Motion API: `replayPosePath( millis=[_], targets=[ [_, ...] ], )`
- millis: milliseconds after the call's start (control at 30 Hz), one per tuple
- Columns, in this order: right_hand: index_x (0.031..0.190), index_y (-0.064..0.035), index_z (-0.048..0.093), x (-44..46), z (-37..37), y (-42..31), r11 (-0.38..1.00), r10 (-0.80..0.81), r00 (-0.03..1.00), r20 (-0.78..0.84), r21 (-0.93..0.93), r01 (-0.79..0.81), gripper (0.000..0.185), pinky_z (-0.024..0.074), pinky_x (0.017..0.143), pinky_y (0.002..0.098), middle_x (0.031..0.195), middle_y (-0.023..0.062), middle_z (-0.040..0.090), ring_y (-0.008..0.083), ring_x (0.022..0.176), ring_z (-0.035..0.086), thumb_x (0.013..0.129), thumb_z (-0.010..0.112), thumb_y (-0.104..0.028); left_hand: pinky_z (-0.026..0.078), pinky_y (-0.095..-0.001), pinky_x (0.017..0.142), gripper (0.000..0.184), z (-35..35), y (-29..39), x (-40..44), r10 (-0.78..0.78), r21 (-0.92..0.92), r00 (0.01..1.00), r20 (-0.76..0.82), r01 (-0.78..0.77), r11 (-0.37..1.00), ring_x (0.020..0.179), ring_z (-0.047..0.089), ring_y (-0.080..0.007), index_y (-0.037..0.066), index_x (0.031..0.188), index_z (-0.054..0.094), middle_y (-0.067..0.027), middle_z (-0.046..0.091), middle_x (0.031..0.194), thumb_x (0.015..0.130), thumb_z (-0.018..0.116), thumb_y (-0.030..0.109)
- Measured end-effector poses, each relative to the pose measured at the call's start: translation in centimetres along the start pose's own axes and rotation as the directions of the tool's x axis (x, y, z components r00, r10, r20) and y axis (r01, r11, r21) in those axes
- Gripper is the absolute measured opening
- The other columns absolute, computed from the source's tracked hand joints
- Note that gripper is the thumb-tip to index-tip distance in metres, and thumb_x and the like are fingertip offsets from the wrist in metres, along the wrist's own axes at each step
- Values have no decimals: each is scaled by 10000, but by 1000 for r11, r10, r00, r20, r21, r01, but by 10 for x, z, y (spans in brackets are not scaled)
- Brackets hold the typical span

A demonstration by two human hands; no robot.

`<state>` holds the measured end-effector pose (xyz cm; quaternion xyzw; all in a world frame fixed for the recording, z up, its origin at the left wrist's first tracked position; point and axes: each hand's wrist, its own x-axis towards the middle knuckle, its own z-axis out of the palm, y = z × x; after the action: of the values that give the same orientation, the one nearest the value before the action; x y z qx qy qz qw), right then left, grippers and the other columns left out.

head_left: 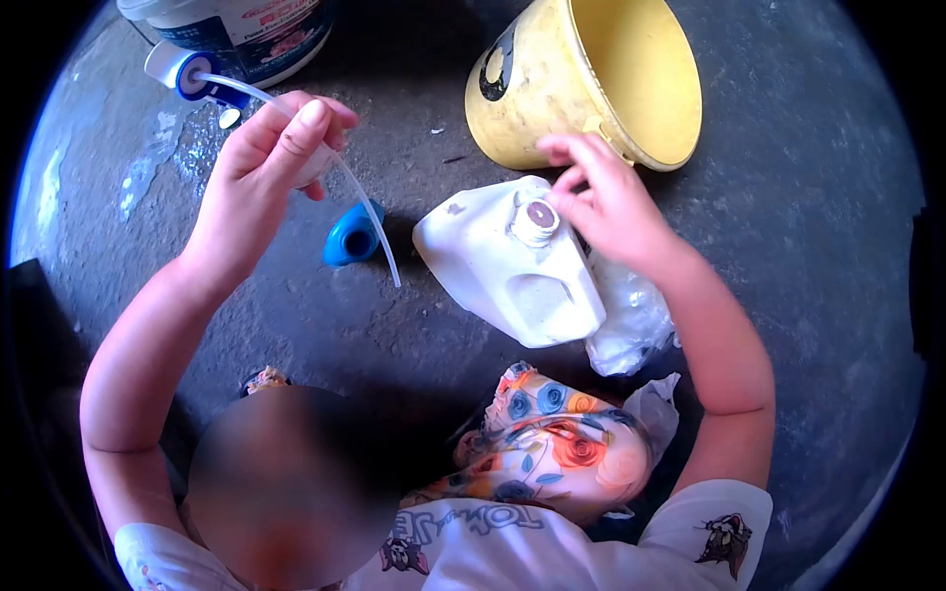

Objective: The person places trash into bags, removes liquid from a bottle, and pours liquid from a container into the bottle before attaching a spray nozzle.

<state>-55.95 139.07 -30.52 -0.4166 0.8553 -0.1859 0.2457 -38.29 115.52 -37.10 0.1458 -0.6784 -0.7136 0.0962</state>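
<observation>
Pinched in my left hand (281, 148) is a thin translucent tube (365, 197), whose free end hangs toward the ground. The tube's other end runs into a blue-and-white pump head (192, 77) beyond the hand. Something pale behind my left fingers is mostly hidden. A small blue bottle (352, 238) with a dark open mouth is just below the tube. My right hand (601, 202) is beside the uncapped neck of a white plastic jug (512, 271), its fingers loosely apart and holding nothing visible. Whether its fingertips touch the neck, I cannot tell.
A yellow bucket (532, 89) is tilted toward the right behind the jug. A labelled white-and-dark tub (266, 44) stands at the upper left. Crumpled clear plastic (631, 320) lies against the jug. Wet patches and a small white disc (230, 118) are on the dark ground.
</observation>
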Motion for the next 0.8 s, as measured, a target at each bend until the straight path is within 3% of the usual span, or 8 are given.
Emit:
replayPosePath(
  millis=[33, 167, 367, 500, 600, 633, 700, 800],
  targets=[
    [1081, -47, 491, -8, 0, -1, 999, 51, 996, 67, -1, -51, 381, 463, 712, 293, 956, 113, 538, 173, 779, 576, 746, 649, -131, 439, -242, 608, 302, 1, 0, 1, 2, -9, 1000, 3, -2, 1000, 893, 512, -129, 124, 881, 518, -55, 536, 1065, 922, 379, 389],
    [861, -38, 549, -28, 11, 3, 986, -139, 990, 36, -86, 141, 242, 449, 678, 339, 865, 101, 511, 265, 758, 561, 703, 691, -154, 436, -241, 609, 307, 2, 2, 1, 4, -14, 1000, -4, -4, 1000, 884, 512, -127, 122, 879, 517, -54, 532, 1070, 925, 372, 388],
    [829, -47, 546, -31, 19, 3, 992, -119, 991, -62, -49, 116, 196, 439, 690, 368, 878, 106, 486, 284, 777, 549, 707, 673, -132, 426, -230, 618, 303, 11, 8, 2, 10, -41, 1000, 8, -9, 999, 860, 507, -108, 103, 882, 523, -41, 532, 1044, 936, 363, 354],
    [800, -12, 544, -33, 21, 6, 980, -186, 973, -138, -92, 174, 190, 438, 651, 323, 835, 101, 481, 238, 742, 533, 695, 682, -90, 432, -235, 618, 283, 25, 16, 10, 43, -76, 999, 24, -42, 996, 828, 504, -101, 94, 866, 528, -41, 534, 1002, 930, 394, 335],
    [827, -6, 569, -29, 24, 3, 967, -234, 947, -222, 42, 249, 184, 435, 604, 309, 803, 97, 500, 212, 684, 546, 713, 680, -99, 423, -231, 595, 278, 41, 24, 24, 84, -22, 993, 80, -83, 996, 837, 496, -102, 116, 862, 521, -34, 522, 1009, 927, 390, 353],
    [843, -7, 600, -27, 25, -7, 918, -199, 949, -244, 294, 268, 156, 437, 573, 285, 774, 96, 529, 191, 630, 552, 739, 667, -101, 433, -231, 600, 273, 49, 28, 30, 127, -48, 988, 87, -123, 991, 826, 503, -104, 98, 871, 527, -43, 527, 995, 929, 396, 330],
    [850, -4, 619, -24, 21, -16, 884, -196, 939, -282, 363, 294, 121, 452, 583, 267, 770, 100, 582, 170, 641, 578, 764, 638, -86, 453, -232, 611, 262, 62, 33, 37, 195, -96, 976, 92, -187, 978, 805, 518, -108, 62, 889, 539, -61, 538, 967, 933, 408, 285],
    [855, 11, 612, -14, 13, -5, 922, -255, 950, -181, 251, 296, 103, 468, 587, 261, 740, 107, 635, 118, 652, 605, 781, 605, -61, 446, -218, 611, 243, 81, 41, 54, 232, -131, 970, 78, -221, 966, 788, 522, -79, 46, 949, 565, -40, 559, 921, 937, 412, 234]
  ],
)
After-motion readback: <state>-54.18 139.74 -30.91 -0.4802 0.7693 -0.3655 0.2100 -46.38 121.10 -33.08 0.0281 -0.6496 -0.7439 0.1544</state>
